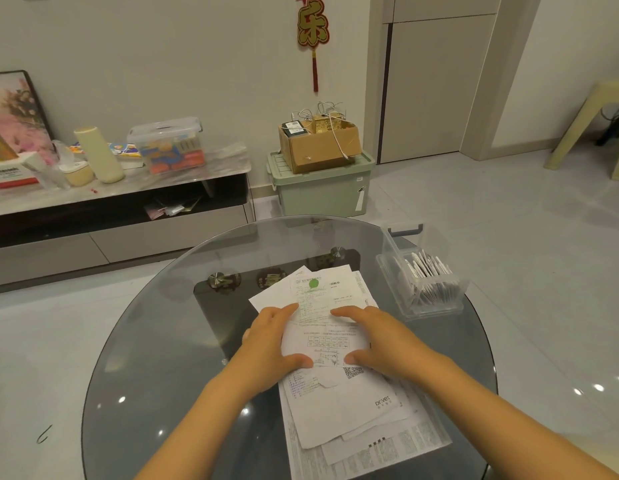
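The stack of papers [339,396] lies on the round glass surface [155,358], right under the fingers. Left hand [271,344] and right hand [380,341] both press on the top sheet [321,337], fingers fairly straight and spread wide, thumbs pointing at each other across the chart, gripping nothing. Just beyond the right fingertips and off to their right stands a clear box [436,306] of white packets [427,268]

Papers [339,403]: loose white printed sheets, piled flat and askew on the glass table [155,358], from abt its middle to the near edge, a bit rt of centre. Top sheet [321,344] has a small grid & graph; the one beyond it has a green logo (text too small to read). A lower sheet shows a QR code. Corners fan out at the far end.
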Action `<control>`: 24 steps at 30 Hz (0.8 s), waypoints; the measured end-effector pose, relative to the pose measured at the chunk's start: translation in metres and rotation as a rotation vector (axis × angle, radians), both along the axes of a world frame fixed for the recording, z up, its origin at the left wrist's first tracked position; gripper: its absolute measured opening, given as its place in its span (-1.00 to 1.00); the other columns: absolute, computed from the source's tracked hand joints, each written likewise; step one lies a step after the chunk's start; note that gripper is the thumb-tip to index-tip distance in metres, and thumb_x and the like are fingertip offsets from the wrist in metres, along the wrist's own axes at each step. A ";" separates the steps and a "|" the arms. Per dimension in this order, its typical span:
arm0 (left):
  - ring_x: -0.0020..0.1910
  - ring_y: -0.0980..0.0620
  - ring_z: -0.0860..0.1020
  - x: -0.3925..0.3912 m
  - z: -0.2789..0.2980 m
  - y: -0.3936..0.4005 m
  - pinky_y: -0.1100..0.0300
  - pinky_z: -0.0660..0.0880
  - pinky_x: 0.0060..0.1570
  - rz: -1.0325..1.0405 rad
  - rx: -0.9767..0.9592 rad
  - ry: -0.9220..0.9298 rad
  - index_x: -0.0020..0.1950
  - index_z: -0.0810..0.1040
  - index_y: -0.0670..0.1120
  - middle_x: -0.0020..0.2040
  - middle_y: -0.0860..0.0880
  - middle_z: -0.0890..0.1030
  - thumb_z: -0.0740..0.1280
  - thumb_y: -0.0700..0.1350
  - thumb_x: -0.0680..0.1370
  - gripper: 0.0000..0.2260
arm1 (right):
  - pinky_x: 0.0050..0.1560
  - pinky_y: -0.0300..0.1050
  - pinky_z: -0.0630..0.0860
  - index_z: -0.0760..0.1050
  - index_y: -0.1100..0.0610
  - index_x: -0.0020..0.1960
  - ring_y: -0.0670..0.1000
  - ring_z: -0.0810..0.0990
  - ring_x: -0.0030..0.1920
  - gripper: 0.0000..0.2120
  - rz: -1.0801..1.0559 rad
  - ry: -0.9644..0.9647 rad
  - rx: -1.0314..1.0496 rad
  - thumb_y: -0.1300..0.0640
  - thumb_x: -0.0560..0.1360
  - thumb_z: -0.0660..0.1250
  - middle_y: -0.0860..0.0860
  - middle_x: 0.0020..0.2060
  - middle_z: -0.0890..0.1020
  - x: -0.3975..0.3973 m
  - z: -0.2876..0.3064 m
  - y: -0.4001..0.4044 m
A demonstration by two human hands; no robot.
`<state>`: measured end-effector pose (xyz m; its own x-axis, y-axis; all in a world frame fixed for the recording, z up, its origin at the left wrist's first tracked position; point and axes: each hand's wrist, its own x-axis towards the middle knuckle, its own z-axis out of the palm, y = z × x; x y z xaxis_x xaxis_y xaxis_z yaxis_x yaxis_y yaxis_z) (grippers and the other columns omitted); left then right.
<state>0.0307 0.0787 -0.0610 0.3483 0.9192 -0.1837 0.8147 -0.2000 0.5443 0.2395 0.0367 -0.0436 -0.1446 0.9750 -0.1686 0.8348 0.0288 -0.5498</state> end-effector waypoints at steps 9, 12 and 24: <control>0.31 0.02 0.28 -0.012 0.003 0.003 0.01 0.34 0.35 0.033 0.083 -0.032 0.44 0.23 0.16 0.31 0.16 0.22 0.48 0.04 0.41 -0.32 | -0.09 -0.33 0.42 0.43 -0.17 0.31 -0.17 0.47 -0.14 -0.59 0.027 0.028 -0.057 0.16 0.52 0.30 -0.12 0.00 0.46 0.010 0.008 -0.004; 0.30 0.02 0.29 -0.006 0.009 -0.002 0.08 0.33 0.33 -0.022 0.202 -0.024 0.32 0.35 0.18 0.27 0.18 0.27 0.40 -0.04 0.49 -0.56 | -0.29 -0.41 0.40 0.56 -0.06 0.19 -0.19 0.54 -0.28 -0.71 -0.030 0.124 -0.116 0.16 0.52 0.26 -0.15 -0.18 0.61 0.012 0.012 -0.009; 0.26 0.20 0.29 0.013 0.013 -0.024 0.17 0.28 0.30 -0.347 0.051 0.047 0.30 0.36 0.25 0.23 0.27 0.35 0.35 0.38 0.32 -0.41 | -0.41 -0.34 0.36 0.63 0.10 0.05 -0.13 0.54 -0.41 -0.70 -0.059 0.535 -0.282 0.30 0.51 0.17 -0.06 -0.25 0.71 0.013 0.040 -0.019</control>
